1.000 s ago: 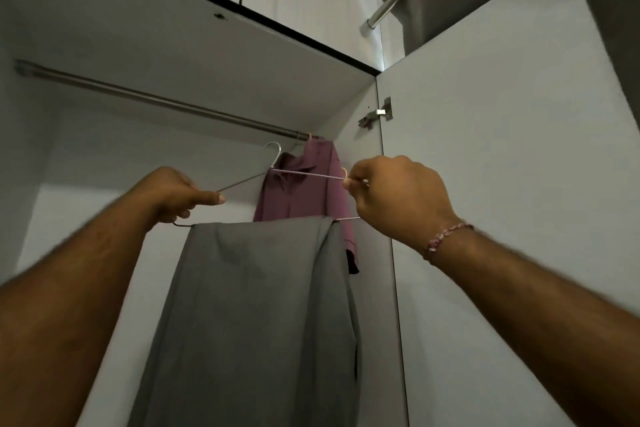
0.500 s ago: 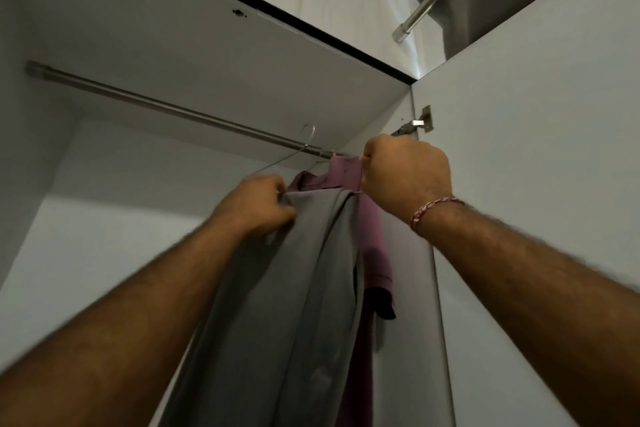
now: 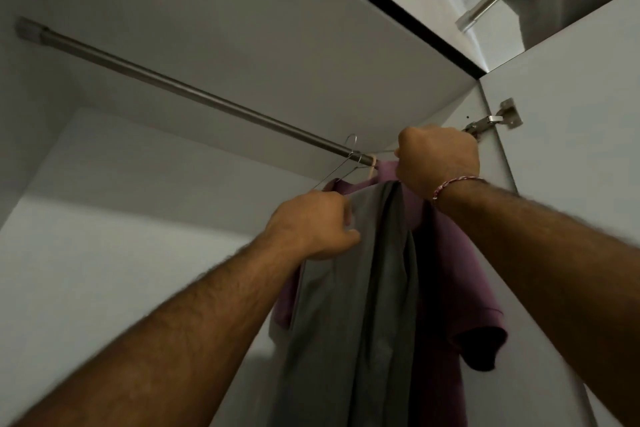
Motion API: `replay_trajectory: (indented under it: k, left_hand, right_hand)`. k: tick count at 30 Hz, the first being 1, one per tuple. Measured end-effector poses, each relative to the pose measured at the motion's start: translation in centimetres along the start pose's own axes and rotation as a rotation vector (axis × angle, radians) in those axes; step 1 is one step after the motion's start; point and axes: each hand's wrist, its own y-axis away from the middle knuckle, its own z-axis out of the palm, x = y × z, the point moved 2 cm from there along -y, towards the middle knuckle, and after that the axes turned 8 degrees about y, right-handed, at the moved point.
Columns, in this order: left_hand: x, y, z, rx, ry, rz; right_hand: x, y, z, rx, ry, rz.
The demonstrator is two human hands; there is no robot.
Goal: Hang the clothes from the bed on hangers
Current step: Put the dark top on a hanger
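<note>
Left hand: the left hand (image 3: 313,224) is raised inside the wardrobe, fingers curled round the left end of the wire hanger and the top edge of the grey trousers.
Right hand: the right hand (image 3: 437,159) is a closed fist just under the right end of the rail, gripping the right end of the hanger — a beaded bracelet (image 3: 453,184) sits on the wrist.
Grey trousers: the grey trousers (image 3: 360,305) hang folded over the hanger between the two hands and fall straight down out of view.
Wire hanger: the wire hanger (image 3: 337,173) is thin metal, its hook up at the rail; whether the hook sits fully over the rail I cannot tell.
Purple shirt: the purple shirt (image 3: 450,253) hangs on its own hanger just behind the trousers, touching them, at the right end of the rail.
Rail: the rail (image 3: 180,88) runs slantwise from upper left to the hands.
Wardrobe door: the wardrobe door (image 3: 571,149) stands open at right — its hinge (image 3: 495,118) just beside the right hand.
</note>
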Motion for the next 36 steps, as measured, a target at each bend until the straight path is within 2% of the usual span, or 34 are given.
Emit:
replay_trajectory:
  k: [8, 20, 29, 36]
  left_hand:
    - [-4.3, -0.7, 3.4, -0.041, 0.113, 0.029]
    - [-8.6, -1.4, 4.3, 0.056, 0.102, 0.050]
    - [-10.0, -2.3, 4.5, 0.118, 0.055, 0.045]
    - [-11.1, -2.1, 5.9, 0.130, 0.010, 0.033]
  right_hand:
    - [-2.8, -2.4, 2.7, 0.001, -0.015, 0.112]
    - [-5.5, -4.6, 6.1, -0.041, 0.005, 0.161]
    - [-6.6, -5.9, 7.5, -0.034, 0.023, 0.086]
    - [-4.9, -5.9, 9.6, -0.053, 0.048, 0.050]
